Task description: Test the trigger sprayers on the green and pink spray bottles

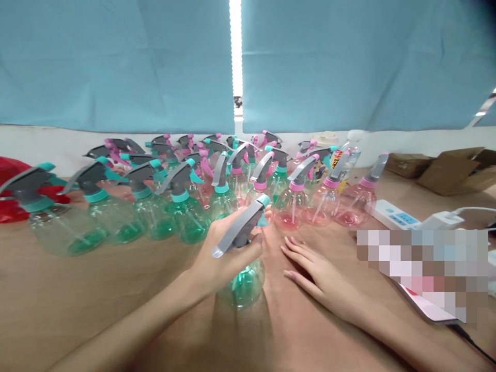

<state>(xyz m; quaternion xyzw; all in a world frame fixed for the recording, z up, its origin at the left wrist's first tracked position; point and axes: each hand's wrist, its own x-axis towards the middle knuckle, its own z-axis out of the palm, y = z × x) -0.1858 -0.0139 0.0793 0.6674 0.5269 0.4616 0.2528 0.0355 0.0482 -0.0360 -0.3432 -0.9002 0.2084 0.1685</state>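
Observation:
My left hand (pixel 228 248) is wrapped round the neck of a clear green spray bottle (pixel 245 287) with a grey and teal trigger head. This bottle stands upright on the brown table (pixel 163 320), its lower half showing below my fingers. To its right my right hand (pixel 315 271) lies flat on the table, fingers stretched out and holding nothing. Just beyond it stands a pink spray bottle (pixel 290 209) with a pink collar. Another green spray bottle (pixel 188 219) stands beyond my left hand, to the left, among several more like it.
Rows of green and pink spray bottles fill the back of the table. At the right are a power strip (pixel 395 214) with a white plug, a blurred-out phone-like device (pixel 430 305) with a cable, and cardboard boxes (pixel 457 170). A red plastic bag (pixel 15 206) lies far left.

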